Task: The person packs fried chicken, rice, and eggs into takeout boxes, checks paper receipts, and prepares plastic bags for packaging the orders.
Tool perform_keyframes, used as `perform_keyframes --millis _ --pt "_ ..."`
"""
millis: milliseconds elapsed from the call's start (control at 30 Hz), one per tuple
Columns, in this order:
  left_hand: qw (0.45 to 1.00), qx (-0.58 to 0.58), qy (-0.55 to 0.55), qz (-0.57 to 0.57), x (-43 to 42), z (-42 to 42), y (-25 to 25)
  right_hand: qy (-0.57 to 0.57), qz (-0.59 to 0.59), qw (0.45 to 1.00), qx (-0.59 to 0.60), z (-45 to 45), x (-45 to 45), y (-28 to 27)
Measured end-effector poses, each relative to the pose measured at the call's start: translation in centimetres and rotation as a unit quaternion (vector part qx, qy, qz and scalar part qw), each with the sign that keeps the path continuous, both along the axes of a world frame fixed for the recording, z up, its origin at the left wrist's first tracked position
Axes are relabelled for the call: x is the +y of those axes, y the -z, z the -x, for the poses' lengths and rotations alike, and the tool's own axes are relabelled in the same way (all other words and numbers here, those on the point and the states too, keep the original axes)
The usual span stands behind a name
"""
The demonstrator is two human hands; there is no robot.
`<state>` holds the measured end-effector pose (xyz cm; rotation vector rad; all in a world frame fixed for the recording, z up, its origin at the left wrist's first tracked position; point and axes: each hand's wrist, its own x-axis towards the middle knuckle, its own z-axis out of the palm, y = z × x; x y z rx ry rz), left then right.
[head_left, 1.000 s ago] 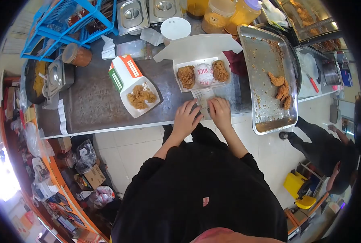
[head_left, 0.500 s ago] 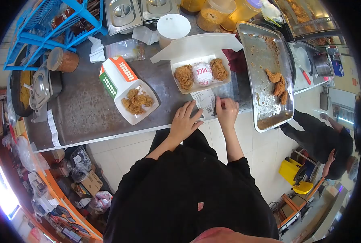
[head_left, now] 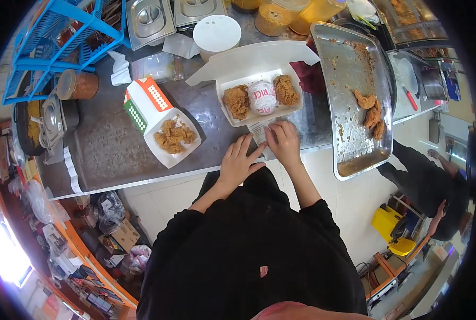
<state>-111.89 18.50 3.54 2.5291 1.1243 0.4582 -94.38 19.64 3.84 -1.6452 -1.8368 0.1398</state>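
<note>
1. A printed receipt (head_left: 257, 133) lies at the front edge of the table (head_left: 104, 133), just in front of the larger box (head_left: 264, 76); whether its far end tucks underneath is unclear.
2. The left hand (head_left: 236, 165) is palm down with its fingers loosely spread, at the receipt's left side.
3. The right hand (head_left: 284, 143) has bent fingers over the receipt's right side; I cannot tell whether they pinch it.
4. Filled so far: the larger box holds a wrapped rice packet (head_left: 262, 97) between two fried chicken pieces (head_left: 237, 101).
5. The smaller carton (head_left: 168, 160), to the left, also contains fried pieces (head_left: 173, 137).
6. Not yet done: both containers stand open, the larger one's lid (head_left: 248, 60) raised at the back, and the receipt seems unattached to either.
7. Some chicken (head_left: 373, 114) remains on the metal tray (head_left: 347, 69).
</note>
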Motion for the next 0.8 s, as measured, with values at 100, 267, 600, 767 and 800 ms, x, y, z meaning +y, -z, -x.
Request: perform_keyframes --millis 100,267,600,767,800 --pt "1.000 0.008 -0.005 0.007 0.0 -0.1 0.1 0.008 0.005 1.000 -0.005 0.0 0.2 0.2" --pt "1.000 0.008 -0.010 0.022 0.0 -0.2 -0.1 0.007 0.021 1.000 -0.014 0.0 0.4 0.0" --pt "0.998 -0.014 -0.026 0.056 0.0 -0.2 -0.8 -0.001 0.071 0.996 -0.048 -0.1 -1.6 0.6" --pt "0.998 -0.015 -0.014 0.060 0.4 0.3 -1.0 0.009 0.095 0.995 -0.034 0.2 -2.3 0.0" --pt "0.998 -0.019 -0.014 0.059 0.4 0.3 -1.1 0.022 0.103 0.994 -0.034 0.3 -2.4 -0.2"
